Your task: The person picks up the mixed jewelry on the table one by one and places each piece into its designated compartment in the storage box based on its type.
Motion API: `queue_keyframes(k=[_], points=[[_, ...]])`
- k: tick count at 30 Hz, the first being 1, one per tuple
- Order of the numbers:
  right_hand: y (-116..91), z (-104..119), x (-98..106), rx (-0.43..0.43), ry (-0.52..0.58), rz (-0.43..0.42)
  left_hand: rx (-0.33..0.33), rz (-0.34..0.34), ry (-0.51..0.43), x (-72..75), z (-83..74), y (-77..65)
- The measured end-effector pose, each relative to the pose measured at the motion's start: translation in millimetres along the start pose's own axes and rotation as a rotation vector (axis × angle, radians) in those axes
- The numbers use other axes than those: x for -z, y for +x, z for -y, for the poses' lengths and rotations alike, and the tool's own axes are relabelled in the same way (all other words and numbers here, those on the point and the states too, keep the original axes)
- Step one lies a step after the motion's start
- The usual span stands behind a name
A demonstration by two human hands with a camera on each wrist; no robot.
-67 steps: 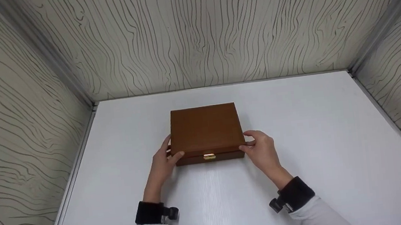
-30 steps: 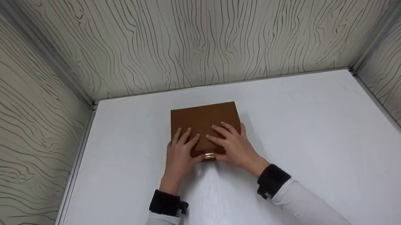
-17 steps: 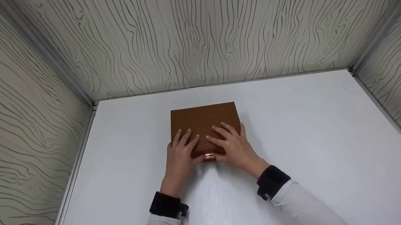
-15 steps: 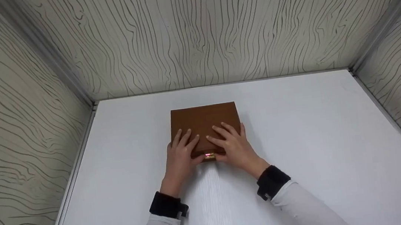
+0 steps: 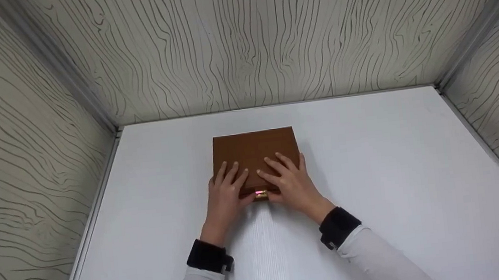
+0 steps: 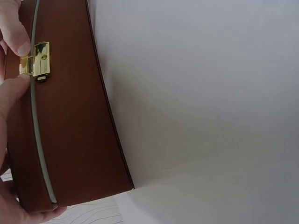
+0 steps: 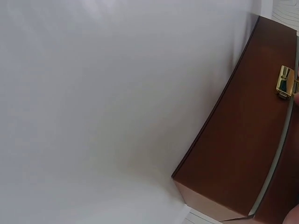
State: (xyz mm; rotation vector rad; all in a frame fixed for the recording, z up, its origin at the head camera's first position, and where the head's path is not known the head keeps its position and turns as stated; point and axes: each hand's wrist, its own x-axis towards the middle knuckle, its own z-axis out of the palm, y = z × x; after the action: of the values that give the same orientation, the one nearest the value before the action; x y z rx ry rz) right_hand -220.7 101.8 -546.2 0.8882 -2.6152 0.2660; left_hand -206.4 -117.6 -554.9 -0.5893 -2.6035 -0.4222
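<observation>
A brown box (image 5: 255, 146) with a lowered lid lies flat on the white table. At the middle of its front is a gold clasp (image 6: 42, 60), and a pale strip runs along the seam beneath the lid. My left hand (image 5: 225, 196) holds the left front part, fingers spread over the lid and thumb beside the clasp; the left wrist view shows fingers around the box's corner. Mirroring it, my right hand (image 5: 296, 184) holds the right front part, its little finger along the side and its thumb at the clasp's other side. The right wrist view hides most of this hand.
The white table (image 5: 396, 166) extends around the box. Wood-grain-patterned panels stand behind it (image 5: 244, 43) and at both sides, meeting at grey corner posts. Black wrist straps (image 5: 206, 256) with small cameras are on both wrists.
About two seconds ago both hands held the box's front corners. They have moved inward onto the lid, thumbs to the clasp. Over the last second hands and box stay nearly still.
</observation>
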Motion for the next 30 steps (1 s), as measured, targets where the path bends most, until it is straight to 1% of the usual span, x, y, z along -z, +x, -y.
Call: queue_keyframes(k=[9,14,21,27,30], points=[[-1.4,-2.6,-2.4,0.029,-0.014,-0.036,0.013,0.025,0.005,0.5,-1.4,-0.4],[-1.6,-3.8,-2.5,0.043,-0.016,-0.046,0.015,0.024,0.007,-0.9,-1.6,-0.6],[-1.2,-6.1,-2.7,0.050,-0.022,-0.054,0.019,0.023,-0.026,-2.2,-0.7,0.1],[-1.1,-7.4,-4.2,0.045,-0.002,-0.063,0.007,0.016,-0.035,-2.3,0.3,-0.7],[-2.7,-6.9,-5.9,0.047,-0.005,-0.065,0.000,0.024,-0.026,-2.5,0.9,-2.2]])
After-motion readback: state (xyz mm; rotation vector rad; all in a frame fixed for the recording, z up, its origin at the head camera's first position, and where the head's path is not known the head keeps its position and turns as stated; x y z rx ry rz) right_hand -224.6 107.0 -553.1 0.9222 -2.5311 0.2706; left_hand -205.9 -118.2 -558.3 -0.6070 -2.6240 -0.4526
